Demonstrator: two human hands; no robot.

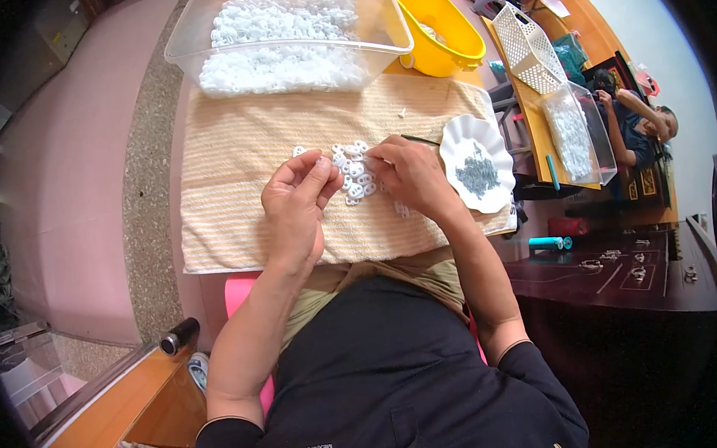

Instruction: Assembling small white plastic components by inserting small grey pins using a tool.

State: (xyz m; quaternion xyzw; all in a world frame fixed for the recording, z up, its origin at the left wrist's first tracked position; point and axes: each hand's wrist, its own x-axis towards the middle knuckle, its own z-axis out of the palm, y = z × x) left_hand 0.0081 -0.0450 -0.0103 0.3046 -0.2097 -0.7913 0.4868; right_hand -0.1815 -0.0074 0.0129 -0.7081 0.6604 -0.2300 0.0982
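My left hand point(299, 196) is closed in a pinch, thumb against forefinger, just left of a loose pile of small white plastic pieces with holes point(356, 175). Something tiny and pale may sit between its fingertips, too small to name. At the right side of that pile, my right hand point(411, 172) has its fingers drawn together; what they pinch is hidden. A thin dark stick-shaped tool point(420, 140) shows just beyond the right hand, by the rim of a white scalloped dish point(455, 142). Many small dark grey metal bits point(477, 175) lie in that dish.
A striped beige towel point(234, 166) covers the table. At its far side stand a clear plastic bin point(284, 45) full of white pieces and a yellow basin point(437, 25). On the right, another person point(641, 128) sits by a second clear bin point(573, 132) and a white perforated basket point(528, 49).
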